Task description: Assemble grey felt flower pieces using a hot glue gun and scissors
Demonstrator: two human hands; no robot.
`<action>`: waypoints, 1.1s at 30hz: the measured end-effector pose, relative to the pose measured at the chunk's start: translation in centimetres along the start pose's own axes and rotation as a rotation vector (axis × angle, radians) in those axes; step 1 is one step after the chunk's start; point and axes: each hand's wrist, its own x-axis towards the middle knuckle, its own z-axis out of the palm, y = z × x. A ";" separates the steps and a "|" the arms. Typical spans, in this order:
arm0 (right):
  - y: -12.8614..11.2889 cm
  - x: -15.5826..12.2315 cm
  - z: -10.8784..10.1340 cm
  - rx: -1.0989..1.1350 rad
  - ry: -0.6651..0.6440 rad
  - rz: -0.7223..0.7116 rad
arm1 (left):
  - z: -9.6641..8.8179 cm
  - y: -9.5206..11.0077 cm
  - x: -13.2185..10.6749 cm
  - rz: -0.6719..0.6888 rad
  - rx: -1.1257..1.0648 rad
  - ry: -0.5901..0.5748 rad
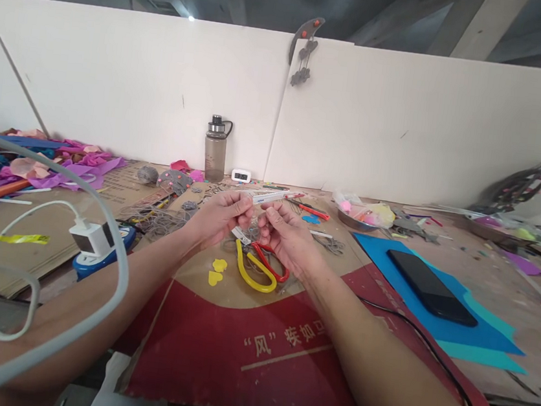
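Observation:
Close together over the cardboard sheet, my left hand and my right hand are both closed, thumbs pressed against fingertips. Whatever is pinched there is too small to make out. A white pen-like stick shows just behind the fingertips; I cannot tell whether it is touched. Under the hands lies a pair of yellow-handled scissors, overlapping a red-handled tool partly hidden by my right hand. Two small yellow cutouts, one heart-shaped, lie left of the scissors.
Grey yarn is tangled to the left, near a blue power strip with a white charger. A white cable arcs across the left foreground. A bottle stands behind. On the right, a phone rests on blue sheets.

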 end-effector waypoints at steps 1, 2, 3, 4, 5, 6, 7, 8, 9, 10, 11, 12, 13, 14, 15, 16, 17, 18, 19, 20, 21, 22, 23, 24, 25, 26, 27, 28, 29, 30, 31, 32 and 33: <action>0.0 0.0 -0.1 0.021 -0.010 0.004 | 0.0 0.0 0.0 -0.007 -0.015 0.020; 0.0 0.1 -0.2 0.030 -0.017 0.004 | 0.0 0.1 0.1 -0.007 -0.014 0.037; 0.0 0.1 -0.2 0.030 -0.023 0.005 | 0.1 0.1 0.1 -0.007 -0.002 0.038; 0.1 0.2 -0.2 0.026 -0.025 0.006 | 0.2 0.1 0.1 -0.006 0.013 0.030; 0.2 0.2 -0.2 0.021 -0.023 0.007 | 0.3 0.1 0.0 -0.003 0.027 0.019; 0.3 0.2 -0.2 0.016 -0.020 0.009 | 0.4 0.1 0.0 0.001 0.038 0.008; 0.3 0.3 -0.2 0.010 -0.017 0.011 | 0.4 0.0 0.0 0.009 0.046 0.001; 0.4 0.3 -0.1 0.003 -0.016 0.008 | 0.4 0.0 -0.1 0.018 0.054 -0.002; 0.4 0.3 -0.1 -0.007 -0.019 0.004 | 0.4 -0.1 -0.1 0.026 0.064 -0.003; 0.5 0.3 0.0 -0.020 -0.025 -0.002 | 0.4 -0.1 -0.1 0.033 0.074 -0.002; 0.5 0.3 0.0 -0.035 -0.030 -0.009 | 0.3 -0.1 -0.1 0.034 0.086 -0.007; 0.6 0.2 0.0 -0.052 -0.030 -0.016 | 0.3 -0.1 -0.1 0.032 0.103 -0.013; 0.6 0.2 0.1 -0.071 -0.022 -0.025 | 0.2 -0.2 -0.1 0.031 0.126 -0.018; 0.7 0.2 0.1 -0.092 -0.008 -0.033 | 0.2 -0.2 -0.1 0.031 0.153 -0.022; 0.8 0.2 0.0 -0.118 0.012 -0.041 | 0.1 -0.1 -0.1 0.033 0.182 -0.017; 0.9 0.3 0.0 -0.152 0.032 -0.049 | 0.2 -0.1 -0.1 0.036 0.210 -0.004; 1.0 0.3 0.0 -0.192 0.051 -0.061 | 0.2 -0.2 -0.1 0.040 0.234 0.018; 1.0 0.3 0.0 -0.236 0.066 -0.074 | 0.3 -0.2 -0.2 0.042 0.251 0.045; 1.1 0.3 -0.1 -0.284 0.077 -0.090 | 0.3 -0.2 -0.3 0.043 0.262 0.072; 1.2 0.3 -0.1 -0.330 0.086 -0.108 | 0.4 -0.3 -0.3 0.042 0.267 0.096; 1.3 0.3 -0.2 -0.371 0.094 -0.128 | 0.5 -0.5 -0.4 0.041 0.270 0.113; 1.4 0.2 -0.2 -0.406 0.099 -0.146 | 0.6 -0.6 -0.4 0.040 0.269 0.125; 1.5 0.2 -0.3 -0.436 0.103 -0.161 | 0.7 -0.8 -0.4 0.040 0.261 0.133; 1.5 0.2 -0.4 -0.464 0.107 -0.174 | 0.7 -1.0 -0.4 0.035 0.255 0.132; 1.6 0.1 -0.5 -0.491 0.111 -0.186 | 0.7 -1.1 -0.4 0.029 0.248 0.121; 1.7 0.1 -0.6 -0.520 0.113 -0.196 | 0.7 -1.2 -0.4 0.030 0.246 0.120; 1.8 0.0 -0.6 -0.549 0.114 -0.204 | 0.8 -1.3 -0.3 0.027 0.251 0.114; 1.9 0.0 -0.7 -0.572 0.116 -0.208 | 0.8 -1.3 -0.3 0.022 0.257 0.106; 2.0 -0.1 -0.7 -0.581 0.120 -0.206 | 0.9 -1.3 -0.3 0.016 0.265 0.098; 2.1 -0.1 -0.7 -0.568 0.124 -0.194 | 1.0 -1.2 -0.4 0.011 0.275 0.087; 2.1 -0.2 -0.5 -0.531 0.125 -0.173 | 1.1 -1.1 -0.4 0.010 0.284 0.072; 2.2 -0.2 -0.4 -0.471 0.122 -0.145 | 1.2 -1.0 -0.5 0.011 0.290 0.056; 2.2 -0.3 -0.2 -0.399 0.111 -0.114 | 1.3 -1.0 -0.6 0.015 0.290 0.040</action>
